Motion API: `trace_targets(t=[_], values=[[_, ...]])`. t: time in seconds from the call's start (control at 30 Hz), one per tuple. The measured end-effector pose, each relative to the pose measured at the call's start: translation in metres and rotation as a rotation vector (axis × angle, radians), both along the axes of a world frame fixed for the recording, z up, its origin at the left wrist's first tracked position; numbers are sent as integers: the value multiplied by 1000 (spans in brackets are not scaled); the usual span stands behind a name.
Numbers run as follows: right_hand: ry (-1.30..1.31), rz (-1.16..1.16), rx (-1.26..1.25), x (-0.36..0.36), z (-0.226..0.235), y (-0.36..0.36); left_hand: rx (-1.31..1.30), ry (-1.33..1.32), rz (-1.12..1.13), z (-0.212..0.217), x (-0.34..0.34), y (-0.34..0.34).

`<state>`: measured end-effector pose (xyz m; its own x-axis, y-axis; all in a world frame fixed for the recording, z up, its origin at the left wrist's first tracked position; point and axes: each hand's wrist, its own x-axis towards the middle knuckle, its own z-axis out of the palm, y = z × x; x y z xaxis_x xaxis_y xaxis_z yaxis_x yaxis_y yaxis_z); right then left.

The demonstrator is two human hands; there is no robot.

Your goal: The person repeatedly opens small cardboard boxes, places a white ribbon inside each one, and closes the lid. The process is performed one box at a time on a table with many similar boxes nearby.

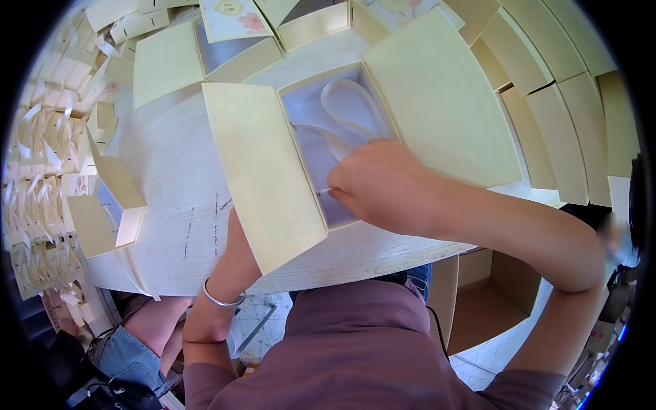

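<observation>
One cream box [311, 160] stood open on the white table [167, 171], at 12 o'clock in the view, its pale panels [263, 178] spread toward 9 and 2 o'clock. White ribbon [333, 140] curled inside it. The right hand [383, 181], reaching in from 4 o'clock, was curled over the box, thumb and forefinger pinching a small white ribbon end beside the 8 o'clock wall. The left forearm [220, 277], wearing a silver bracelet [222, 302], rose from 7 o'clock and disappeared behind the nearer panel; that hidden hand's grip could not be told. A smaller open box [96, 222] sat at 9 o'clock, near beribboned stacks [37, 205]; more cream boxes [540, 123] stood at 2 o'clock.
</observation>
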<state>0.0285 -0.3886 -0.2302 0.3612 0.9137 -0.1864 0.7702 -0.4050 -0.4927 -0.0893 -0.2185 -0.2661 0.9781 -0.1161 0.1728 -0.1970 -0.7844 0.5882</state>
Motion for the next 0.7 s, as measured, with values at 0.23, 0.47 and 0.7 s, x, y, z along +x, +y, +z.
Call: trace_targets(t=[0.23, 0.47, 0.7], values=[[28, -36, 14, 1, 3, -2, -29, 2, -3, -8, -2, 4], [89, -16, 54, -2, -6, 2, 78, -21, -6, -13, -12, 8], [114, -59, 102, -5, -7, 5, -91, 117, 52, -3, -7, 0]])
